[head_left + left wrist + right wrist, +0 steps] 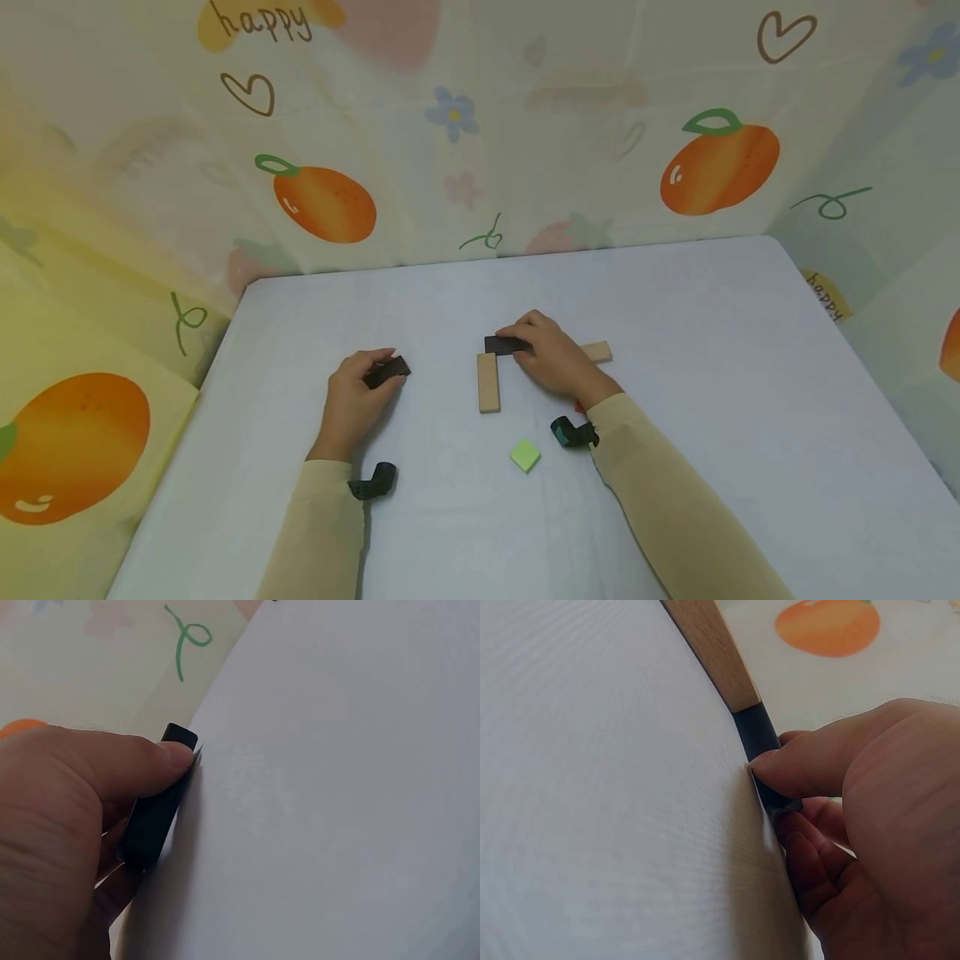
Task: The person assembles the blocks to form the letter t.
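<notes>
My left hand (351, 408) pinches a black block (392, 369) between thumb and fingers, left of the table's middle. The left wrist view shows this black block (154, 821) close over the white surface, the thumb across its side. My right hand (557, 360) pinches a second black block (498, 344), which lies crosswise at the far end of a plain wooden block (488, 383). In the right wrist view, the end of the wooden block (718, 656) meets the black block (756, 729); thumb and fingers cover part of the latter.
Another wooden block (597, 352) lies behind my right hand, partly hidden. A light green square piece (525, 456) rests nearer me on the white table (442, 533). A small red piece (580, 407) peeks out by the right wrist. A patterned cloth (525, 167) hangs behind the table.
</notes>
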### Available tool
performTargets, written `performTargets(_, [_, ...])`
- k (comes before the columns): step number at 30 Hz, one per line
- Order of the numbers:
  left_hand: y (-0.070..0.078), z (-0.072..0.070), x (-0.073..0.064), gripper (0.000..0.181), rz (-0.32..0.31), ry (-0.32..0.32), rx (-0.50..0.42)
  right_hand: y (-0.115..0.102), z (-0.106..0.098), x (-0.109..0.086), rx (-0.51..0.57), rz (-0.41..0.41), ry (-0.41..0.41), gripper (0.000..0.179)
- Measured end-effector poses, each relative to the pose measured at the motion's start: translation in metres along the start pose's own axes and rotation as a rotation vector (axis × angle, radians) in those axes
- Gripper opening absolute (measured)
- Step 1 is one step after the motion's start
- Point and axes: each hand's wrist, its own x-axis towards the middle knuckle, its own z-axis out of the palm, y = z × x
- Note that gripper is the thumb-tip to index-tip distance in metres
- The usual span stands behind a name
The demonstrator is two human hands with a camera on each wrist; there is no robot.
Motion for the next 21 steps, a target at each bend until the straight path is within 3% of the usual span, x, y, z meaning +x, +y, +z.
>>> performTargets(21, [0.031,0.017,0.010,0.036,0.065,-0.048,-0.087,-0.001,0.001,0.000,-0.012,0.001,0.002,0.040])
